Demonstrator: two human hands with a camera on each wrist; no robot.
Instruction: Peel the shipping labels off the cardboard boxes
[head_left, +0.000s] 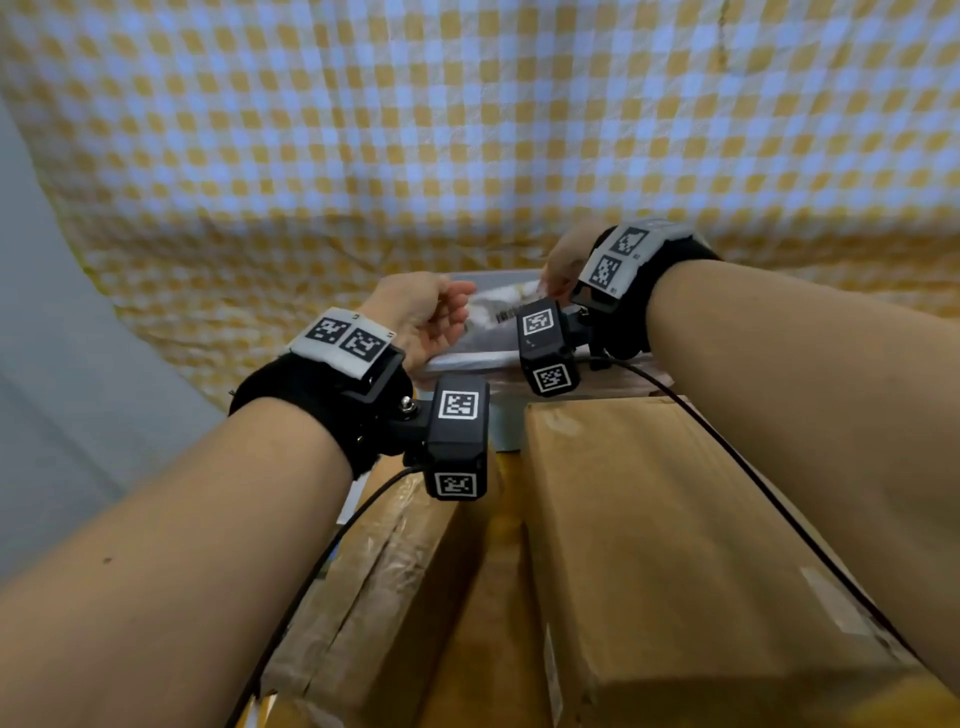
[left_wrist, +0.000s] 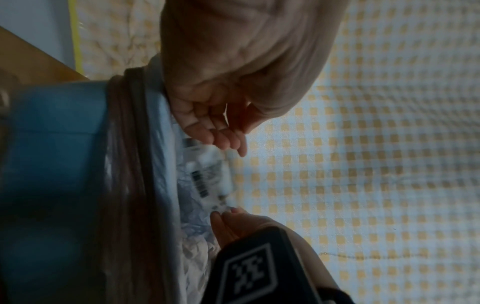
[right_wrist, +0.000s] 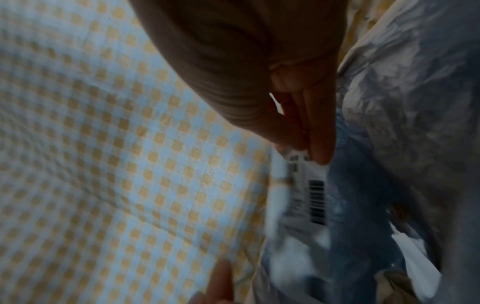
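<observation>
A white shipping label (head_left: 503, 307) with a barcode hangs free of any box, over a bin. My right hand (head_left: 551, 283) pinches its right end between thumb and fingers (right_wrist: 320, 152). In the right wrist view the label (right_wrist: 313, 197) hangs below those fingers. My left hand (head_left: 457, 307) is at the label's left end with relaxed, slightly bent fingers (left_wrist: 232, 142); I cannot tell whether they touch it. The left wrist view shows the label (left_wrist: 207, 176) stretched between both hands, with my right hand (left_wrist: 224, 214) below. Two cardboard boxes (head_left: 654, 525) (head_left: 395, 571) lie in front of me.
Under the hands stands a blue bin (left_wrist: 52, 144) lined with a crinkled pale plastic bag (right_wrist: 405, 86); white crumpled paper lies inside. A yellow-and-white checked cloth (head_left: 467, 130) covers the surface beyond. A grey wall (head_left: 41, 364) is at the left.
</observation>
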